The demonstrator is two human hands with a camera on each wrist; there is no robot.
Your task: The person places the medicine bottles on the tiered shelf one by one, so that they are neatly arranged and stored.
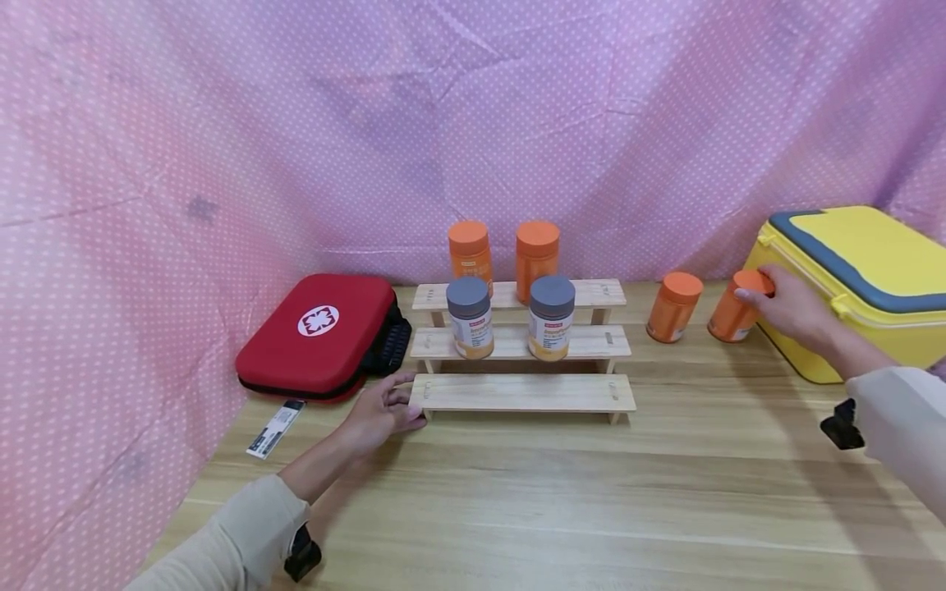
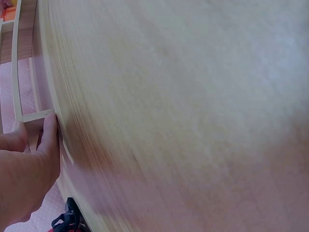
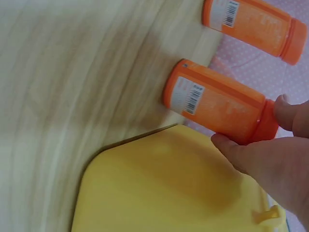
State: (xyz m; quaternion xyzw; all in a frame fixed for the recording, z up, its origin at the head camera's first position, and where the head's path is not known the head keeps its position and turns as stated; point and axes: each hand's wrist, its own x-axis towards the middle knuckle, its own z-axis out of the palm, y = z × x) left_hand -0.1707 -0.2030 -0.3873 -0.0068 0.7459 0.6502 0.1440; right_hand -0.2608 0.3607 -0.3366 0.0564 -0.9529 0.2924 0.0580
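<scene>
My right hand (image 1: 796, 308) grips an orange bottle (image 1: 728, 318) around its orange lid. The bottle stands upright on the table, and its barcode label faces the right wrist view. Just left of it stands a matching orange bottle (image 1: 671, 316). My left hand (image 1: 378, 417) pinches the left end of the lowest step of a three-step wooden rack (image 1: 521, 392). On the middle step are two grey-lidded bottles, the left one (image 1: 474, 328) and the right one (image 1: 550, 328). Two more orange bottles, the left one (image 1: 470, 258) and the right one (image 1: 537, 267), stand on the top step.
A yellow box (image 1: 879, 304) with a grey-edged lid stands close beside my right hand. At the left lies a red first-aid case (image 1: 318, 332) with a black strap. A small printed strip (image 1: 276, 428) lies before it. Pink dotted cloth (image 1: 473, 123) hangs behind.
</scene>
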